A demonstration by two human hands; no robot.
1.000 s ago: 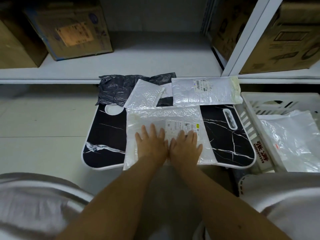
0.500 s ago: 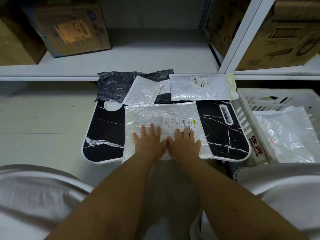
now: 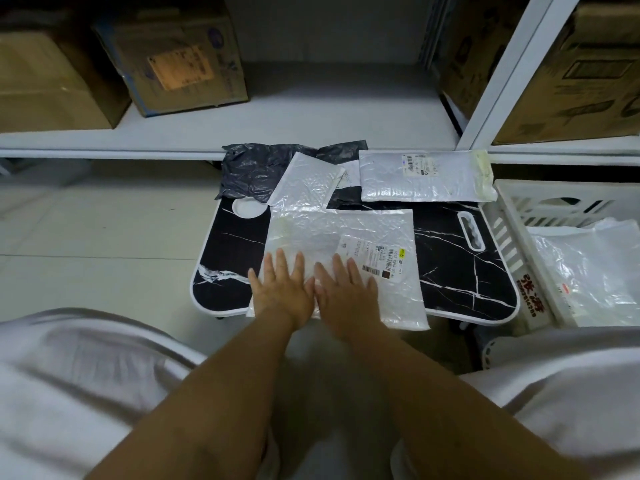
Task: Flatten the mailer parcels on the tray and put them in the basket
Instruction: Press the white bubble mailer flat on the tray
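Black marble tray (image 3: 460,271): left hand (image 3: 282,292), right hand (image 3: 346,296) flat, fingers straight, pressing barcode-labelled mailer (image 3: 346,237); label print illegible.

Single head-worn view, wide-angle, looking forward and steeply down from above the forearms. Close over the black marble tray (image 3: 460,271) at centre, with the near edge of frame filled by pale sleeves. Facing the far white shelf (image 3: 311,126) and its cartons; white basket (image 3: 512,216) cut off at right. Edges bowed by lens distortion.
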